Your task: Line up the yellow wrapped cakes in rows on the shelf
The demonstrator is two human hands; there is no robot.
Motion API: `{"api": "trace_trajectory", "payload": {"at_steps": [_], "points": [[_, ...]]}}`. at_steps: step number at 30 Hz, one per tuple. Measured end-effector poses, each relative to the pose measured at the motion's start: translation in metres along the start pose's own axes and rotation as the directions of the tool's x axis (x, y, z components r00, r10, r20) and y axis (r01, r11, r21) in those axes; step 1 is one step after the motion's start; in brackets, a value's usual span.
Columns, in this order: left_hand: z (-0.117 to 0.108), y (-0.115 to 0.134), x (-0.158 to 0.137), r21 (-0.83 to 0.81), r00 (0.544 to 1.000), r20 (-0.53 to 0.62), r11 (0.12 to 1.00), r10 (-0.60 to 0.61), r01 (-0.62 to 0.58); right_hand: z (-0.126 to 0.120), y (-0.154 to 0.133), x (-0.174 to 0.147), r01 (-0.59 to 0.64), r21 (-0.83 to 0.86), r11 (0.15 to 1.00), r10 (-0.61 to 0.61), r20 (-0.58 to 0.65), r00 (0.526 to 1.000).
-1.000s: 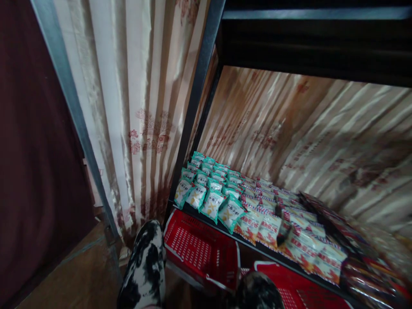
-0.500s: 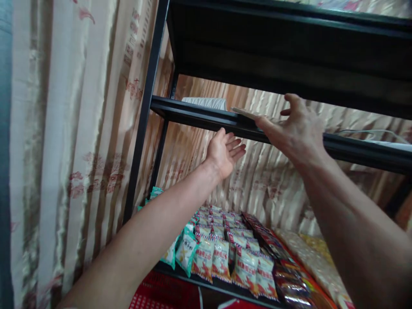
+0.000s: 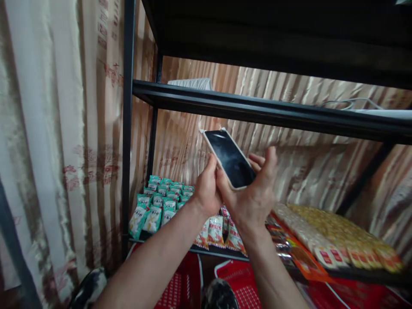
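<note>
A smartphone (image 3: pixel 230 159) with a dark screen and a pale case is tilted up in front of me, below the edge of the middle shelf. My right hand (image 3: pixel 251 195) grips its lower end, thumb along the near side and the other fingers round the far side. My left hand (image 3: pixel 207 186) is closed against the phone's left edge, with its thumb up; its other fingers are hidden behind the phone. Green snack packets (image 3: pixel 157 201) and white-and-orange snack packets (image 3: pixel 215 229) stand in rows on the lower shelf beneath my hands.
The black metal rack has a middle shelf (image 3: pixel 273 110) with folded white cloth (image 3: pixel 189 84) and a pale cable (image 3: pixel 352 102) on it. Yellow packs (image 3: pixel 341 227) lie lower right. Red bags (image 3: pixel 180 283) are under the lower shelf. A pale curtain (image 3: pixel 64 150) hangs at left.
My right hand has brought the phone down from the middle shelf's edge. My left hand, open before, has closed on the phone's side. The view has tilted downward.
</note>
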State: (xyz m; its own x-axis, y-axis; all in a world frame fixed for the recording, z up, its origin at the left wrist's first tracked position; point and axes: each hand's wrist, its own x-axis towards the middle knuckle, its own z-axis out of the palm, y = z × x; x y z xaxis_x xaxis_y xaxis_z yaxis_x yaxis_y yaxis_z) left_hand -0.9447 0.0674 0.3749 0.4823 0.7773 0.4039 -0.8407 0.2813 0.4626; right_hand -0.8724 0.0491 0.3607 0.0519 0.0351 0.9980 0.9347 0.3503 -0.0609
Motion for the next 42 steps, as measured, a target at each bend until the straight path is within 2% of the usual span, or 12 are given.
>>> {"api": "trace_trajectory", "payload": {"at_steps": [4,7,11,15,18,21,25,30,33,38,42], "points": [[-0.051,-0.018,-0.053,-0.079,0.984,-0.161,0.995,-0.078,0.066,-0.001,-0.021,-0.073,-0.037,0.061,0.997,0.032,0.086,0.996],[-0.083,-0.019,-0.085,-0.134,0.943,-0.313,0.988,-0.113,0.074,-0.003,-0.036,-0.121,-0.085,0.096,0.992,0.062,0.221,0.973],[-0.12,-0.01,-0.12,-0.142,0.884,-0.458,0.989,-0.095,0.033,-0.015,-0.051,-0.163,-0.154,0.292,0.944,-0.006,0.482,0.876],[-0.147,-0.009,-0.151,-0.174,0.866,-0.491,0.985,-0.096,0.011,-0.03,-0.057,-0.183,-0.296,0.351,0.888,0.049,0.568,0.822],[-0.153,-0.016,-0.168,-0.227,0.855,-0.5,0.974,-0.139,0.025,-0.04,-0.058,-0.189,-0.323,0.327,0.888,0.071,0.597,0.799],[-0.154,-0.022,-0.18,-0.29,0.866,-0.466,0.956,-0.181,0.044,-0.048,-0.057,-0.194,-0.336,0.311,0.889,0.079,0.619,0.781],[-0.157,-0.026,-0.187,-0.355,0.862,-0.439,0.93,-0.252,0.091,-0.053,-0.055,-0.203,-0.413,0.248,0.877,0.16,0.658,0.736],[-0.16,-0.028,-0.189,-0.334,0.833,-0.462,0.93,-0.305,0.156,-0.056,-0.056,-0.218,-0.599,0.167,0.783,0.327,0.708,0.626],[-0.159,-0.031,-0.189,-0.329,0.823,-0.456,0.923,-0.339,0.198,-0.058,-0.057,-0.225,-0.668,0.134,0.732,0.392,0.719,0.574],[-0.159,-0.037,-0.192,-0.357,0.831,-0.438,0.915,-0.343,0.189,-0.06,-0.058,-0.232,-0.723,0.122,0.68,0.411,0.753,0.513],[-0.161,-0.041,-0.193,-0.386,0.836,-0.409,0.9,-0.365,0.204,-0.062,-0.059,-0.234,-0.752,0.129,0.646,0.42,0.763,0.491]]}}
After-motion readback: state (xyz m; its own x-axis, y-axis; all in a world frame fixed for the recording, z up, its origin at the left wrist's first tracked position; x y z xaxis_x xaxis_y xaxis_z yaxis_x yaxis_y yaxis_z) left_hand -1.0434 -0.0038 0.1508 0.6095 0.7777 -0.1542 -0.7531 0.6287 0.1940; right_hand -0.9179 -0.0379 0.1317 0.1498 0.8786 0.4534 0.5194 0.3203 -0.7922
